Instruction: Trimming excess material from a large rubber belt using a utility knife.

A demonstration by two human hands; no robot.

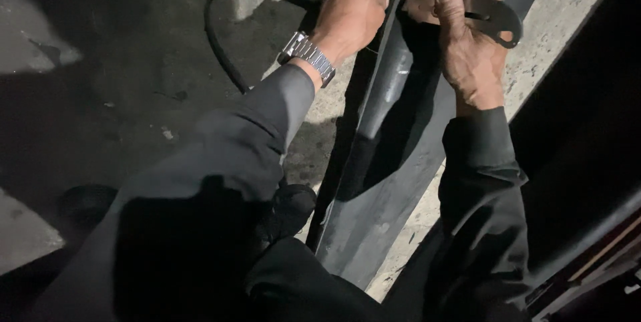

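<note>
Left hand: my left hand (352,7) is closed around the top edge of the long dark rubber strip (390,162), by the black hose (220,41).
Right hand: my right hand (464,35) pinches a flat black metal plate (499,20) against the strip.
Strip position: leaning along the concrete ledge (561,21).
Method: I judge a firm left grip and a squarely seated plate serve best.
Obscured: fingertips, plate underside, strip's upper end; deep shadow right.

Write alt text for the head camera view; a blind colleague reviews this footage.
Two hands grip the top of a long dark metal strip: the left hand, wearing a metal wristwatch, holds its edge, and the right hand holds a small flat black bracket. A black hose loops over the dim concrete floor.
</note>
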